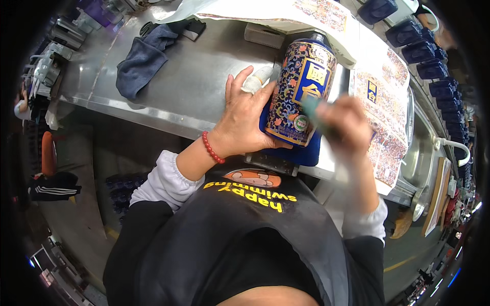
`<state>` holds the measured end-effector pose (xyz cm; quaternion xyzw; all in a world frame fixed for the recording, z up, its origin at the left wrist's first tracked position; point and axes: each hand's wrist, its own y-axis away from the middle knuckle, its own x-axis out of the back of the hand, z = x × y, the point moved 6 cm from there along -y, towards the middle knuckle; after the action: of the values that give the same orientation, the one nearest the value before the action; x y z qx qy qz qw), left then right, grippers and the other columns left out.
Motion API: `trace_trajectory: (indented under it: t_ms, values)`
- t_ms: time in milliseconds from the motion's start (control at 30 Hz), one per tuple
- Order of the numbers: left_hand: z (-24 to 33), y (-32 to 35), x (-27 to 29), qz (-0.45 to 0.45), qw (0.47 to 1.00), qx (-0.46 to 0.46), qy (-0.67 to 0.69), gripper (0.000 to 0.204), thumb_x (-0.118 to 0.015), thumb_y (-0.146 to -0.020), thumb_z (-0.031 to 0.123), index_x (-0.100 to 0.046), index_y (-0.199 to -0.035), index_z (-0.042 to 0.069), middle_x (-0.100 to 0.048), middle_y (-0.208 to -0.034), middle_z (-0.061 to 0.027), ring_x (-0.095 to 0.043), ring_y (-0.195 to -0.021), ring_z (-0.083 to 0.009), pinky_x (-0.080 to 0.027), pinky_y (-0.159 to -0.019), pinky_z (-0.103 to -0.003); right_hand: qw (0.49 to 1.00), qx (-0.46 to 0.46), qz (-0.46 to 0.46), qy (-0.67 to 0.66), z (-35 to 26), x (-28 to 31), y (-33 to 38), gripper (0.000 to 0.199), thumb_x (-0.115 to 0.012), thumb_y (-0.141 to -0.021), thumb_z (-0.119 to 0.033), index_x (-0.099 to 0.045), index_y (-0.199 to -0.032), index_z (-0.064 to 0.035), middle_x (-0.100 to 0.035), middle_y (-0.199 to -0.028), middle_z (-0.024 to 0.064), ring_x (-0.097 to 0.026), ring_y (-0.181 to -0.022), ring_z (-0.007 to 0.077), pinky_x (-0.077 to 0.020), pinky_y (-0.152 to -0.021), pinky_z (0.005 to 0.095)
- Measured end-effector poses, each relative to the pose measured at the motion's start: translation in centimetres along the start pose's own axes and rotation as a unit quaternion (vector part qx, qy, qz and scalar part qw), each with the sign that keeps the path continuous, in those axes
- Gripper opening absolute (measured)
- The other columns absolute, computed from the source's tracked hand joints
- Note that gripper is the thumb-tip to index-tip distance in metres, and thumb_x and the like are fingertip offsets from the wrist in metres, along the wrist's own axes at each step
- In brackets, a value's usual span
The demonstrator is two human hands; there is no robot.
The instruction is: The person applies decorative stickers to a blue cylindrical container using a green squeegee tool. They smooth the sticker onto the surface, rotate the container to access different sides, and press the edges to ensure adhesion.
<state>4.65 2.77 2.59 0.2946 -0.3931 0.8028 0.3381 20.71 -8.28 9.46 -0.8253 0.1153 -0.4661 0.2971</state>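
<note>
A blue bottle (pixel 303 92) with a dense floral pattern in gold and orange lies tilted on a dark blue pad (pixel 306 157) at the table's front edge. My left hand (pixel 244 115) grips its lower left side, thumb by the base. A pale wrap covers one finger (pixel 255 80) of that hand, and red beads circle the wrist. Over the bottle's lower right, my right hand (pixel 349 127) is closed around a small green object (pixel 312 108). Motion blur hides what kind of object it is, and whether it touches the bottle.
Decal sheets (pixel 380 97) with matching patterns lie to the right, and more paper (pixel 316 13) covers the back. A grey-blue cloth (pixel 145 58) rests on the metal table (pixel 204 66). Past the sheets are a sink (pixel 421 148) and rows of blue bottles (pixel 434 70).
</note>
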Motion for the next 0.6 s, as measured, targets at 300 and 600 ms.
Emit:
trace_trajectory:
  t_ms: [300, 600]
  values:
    - [0.3, -1.0, -0.2, -0.008, 0.999, -0.04, 0.015, 0.111, -0.085, -0.064, 0.065, -0.046, -0.144, -0.001, -0.074, -0.1, -0.012, -0.064, -0.112, -0.0256, -0.011, -0.121, -0.053, 0.999, 0.035, 0.005, -0.038, -5.3, -0.5, 2.6, 0.028, -0.08, -0.067, -0.01, -0.074, -0.093, -0.01, -0.058, -0.084, 0.0031, -0.054, -0.074, 0.0183, -0.0381, -0.07, 0.0372]
    - [0.8, -1.5, 0.0, -0.027, 0.996, -0.082, 0.037, 0.103, -0.085, -0.067, 0.062, -0.049, -0.142, 0.001, -0.073, -0.112, -0.0108, -0.068, -0.107, -0.0254, -0.012, -0.122, -0.053, 0.774, -0.46, 0.296, -0.318, 0.1, -2.3, 8.0, 0.017, -0.07, -0.098, -0.015, -0.061, -0.104, -0.0015, -0.066, -0.087, -0.0002, -0.057, -0.076, 0.0063, -0.0485, -0.068, 0.0237]
